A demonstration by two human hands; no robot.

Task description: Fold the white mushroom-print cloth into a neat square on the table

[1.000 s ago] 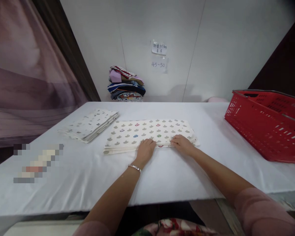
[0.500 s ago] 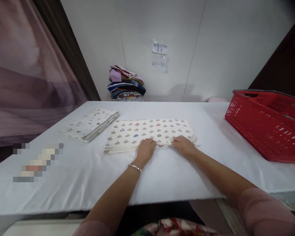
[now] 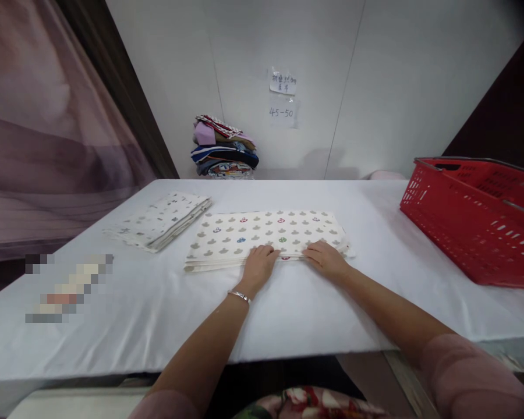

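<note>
A cream cloth (image 3: pixel 262 226) with grey, red, blue and green motifs lies folded into a wide flat rectangle in the middle of the table. At its near edge my left hand (image 3: pixel 261 263), with a silver bracelet at the wrist, has its fingers bent over the folded layers. To the right along that edge, my right hand (image 3: pixel 326 258) pinches the layers too. Both thumbs are mostly hidden. A second folded cloth (image 3: pixel 166 218), white with small dark motifs, rests apart from it on the left.
A white cover drapes the table (image 3: pixel 157 326). The red plastic basket (image 3: pixel 467 224) stands at the right edge. Folded fabrics form a pile (image 3: pixel 225 154) at the back, near the wall with paper notes (image 3: pixel 283 96). A pixelated object (image 3: pixel 70 288) lies at the left.
My right hand has slid very slightly left along the cloth's near edge. My left hand and the cloth look almost unchanged.
</note>
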